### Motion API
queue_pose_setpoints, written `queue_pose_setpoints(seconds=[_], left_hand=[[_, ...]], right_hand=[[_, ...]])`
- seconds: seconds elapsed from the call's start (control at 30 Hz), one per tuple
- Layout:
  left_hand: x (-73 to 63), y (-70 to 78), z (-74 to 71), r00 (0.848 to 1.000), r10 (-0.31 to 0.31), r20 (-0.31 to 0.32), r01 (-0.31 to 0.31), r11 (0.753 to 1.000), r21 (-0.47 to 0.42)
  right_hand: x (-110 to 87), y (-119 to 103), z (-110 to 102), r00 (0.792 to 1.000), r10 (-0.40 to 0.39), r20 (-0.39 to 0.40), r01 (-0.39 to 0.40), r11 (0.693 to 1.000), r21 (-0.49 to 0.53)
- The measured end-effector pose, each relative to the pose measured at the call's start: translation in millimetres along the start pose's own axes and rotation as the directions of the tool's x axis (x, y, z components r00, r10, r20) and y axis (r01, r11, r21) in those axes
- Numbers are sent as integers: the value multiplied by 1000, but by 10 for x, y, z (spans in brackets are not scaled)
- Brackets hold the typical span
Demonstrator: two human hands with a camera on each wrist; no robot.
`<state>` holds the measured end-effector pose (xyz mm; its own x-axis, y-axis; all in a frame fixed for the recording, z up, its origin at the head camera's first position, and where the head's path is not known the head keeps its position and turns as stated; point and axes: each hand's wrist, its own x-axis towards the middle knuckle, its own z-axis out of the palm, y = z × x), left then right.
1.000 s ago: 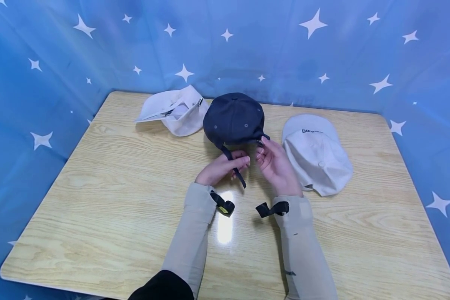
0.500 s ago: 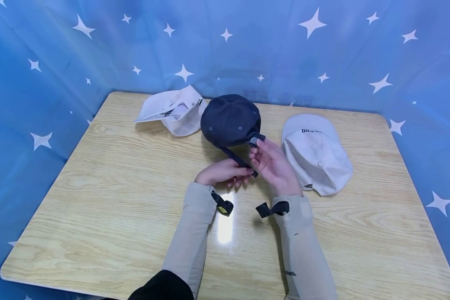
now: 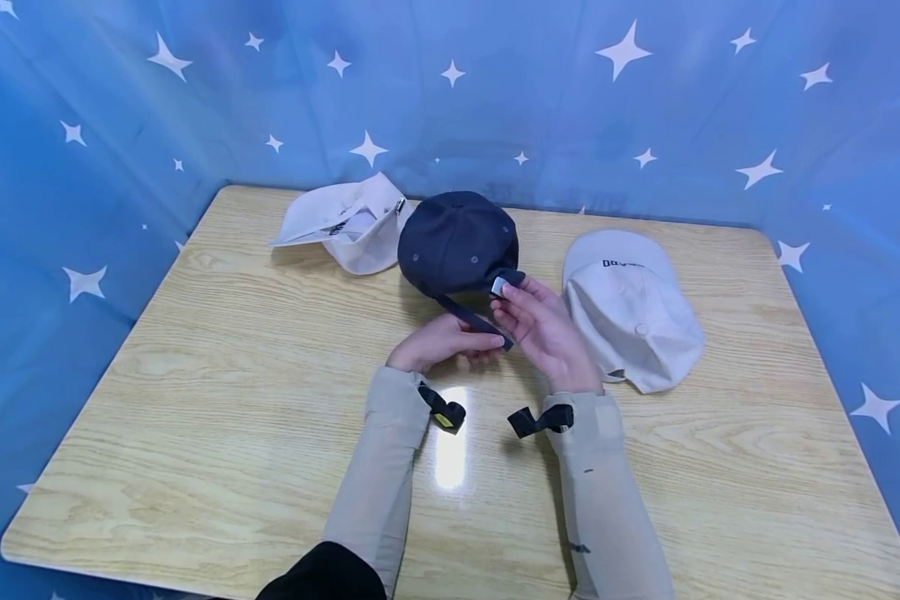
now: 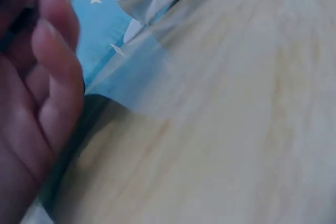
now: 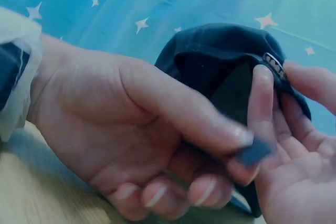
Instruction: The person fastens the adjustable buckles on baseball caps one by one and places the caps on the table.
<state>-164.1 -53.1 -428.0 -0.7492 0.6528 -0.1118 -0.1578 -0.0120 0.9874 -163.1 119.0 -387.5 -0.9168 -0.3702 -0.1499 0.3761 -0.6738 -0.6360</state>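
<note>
A dark navy cap (image 3: 461,242) stands at the table's back middle, its rear side facing me. From its back hangs a loose strap (image 3: 465,314), and my left hand (image 3: 437,343) pinches the tip between thumb and finger. On the other side of the opening, my right hand (image 3: 546,329) grips the metal buckle (image 3: 498,287) with thumb and fingertips. The right wrist view shows the strap's end (image 5: 254,151) apart from the buckle (image 5: 274,65). Only some fingers (image 4: 60,77) show in the left wrist view; what they hold is hidden there.
A white cap (image 3: 371,242) lies tipped on its side just left of the navy one. Another white cap (image 3: 637,312) rests crown up, close to my right hand. The wooden table (image 3: 195,400) meets a blue starred curtain (image 3: 450,108) at the back and sides.
My left hand has shifted its hold to the strap's tip and drawn it rightward. My right hand has turned the buckle into view; the navy cap has moved slightly left.
</note>
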Motion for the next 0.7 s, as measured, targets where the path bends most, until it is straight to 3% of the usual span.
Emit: queue_pose_setpoints(seconds=[0.07,0.13,0.23,0.33,0.43,0.5,0.6,0.63,0.7], left_hand=[[-5,42,4,996,94,-1,-94,995,-25],[-21,114,16,980,200,7,-199,978,-59],[-66,250,45,943,334,-10,-333,935,-123],[-98,358,80,906,413,-89,-422,879,-221],[-78,418,119,874,432,-221,-481,831,-278],[-41,443,146,850,421,-316,-507,818,-272],[10,462,185,807,387,-446,-513,834,-204],[93,360,154,793,374,-480,-508,842,-182],[124,357,167,764,366,-531,-504,853,-138]], right_hand=[[7,-12,-5,1000,-23,-5,23,999,45],[11,-28,-10,999,-50,-10,51,992,113],[12,-58,-5,996,-80,-39,86,973,215],[9,-77,16,995,-87,-53,99,947,305],[1,-84,47,996,-81,-47,92,932,352],[-7,-81,66,996,-77,-34,84,928,363],[-11,-67,95,997,-73,-27,78,928,365],[-12,-60,104,997,-74,-29,80,929,361],[-15,-45,127,996,-82,-36,89,934,346]])
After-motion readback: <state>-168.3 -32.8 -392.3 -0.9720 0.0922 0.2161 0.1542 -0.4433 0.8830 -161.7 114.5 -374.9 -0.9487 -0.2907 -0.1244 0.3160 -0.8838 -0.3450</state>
